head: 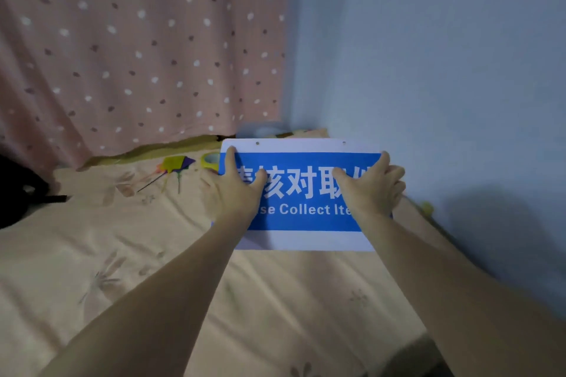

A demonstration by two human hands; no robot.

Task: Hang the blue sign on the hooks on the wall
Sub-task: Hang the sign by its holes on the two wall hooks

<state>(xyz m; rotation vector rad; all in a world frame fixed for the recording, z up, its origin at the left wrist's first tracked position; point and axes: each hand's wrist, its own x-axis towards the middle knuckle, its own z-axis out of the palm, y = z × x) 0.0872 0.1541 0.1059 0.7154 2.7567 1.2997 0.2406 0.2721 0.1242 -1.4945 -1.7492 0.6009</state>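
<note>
Both hands grip the blue sign (301, 193) by its side edges, left hand (232, 190) and right hand (372, 190), holding it upright between them above the bed (153, 254). No hooks show. Keep it level so the two top holes (257, 142) meet the hooks together.

One head-worn camera looks forward and down, close over a bed (153, 269), wall (444, 70) toward two o'clock.

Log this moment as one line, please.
blue sign | held upright over bed | left hand, right hand gripping sides | hooks unseen
</note>
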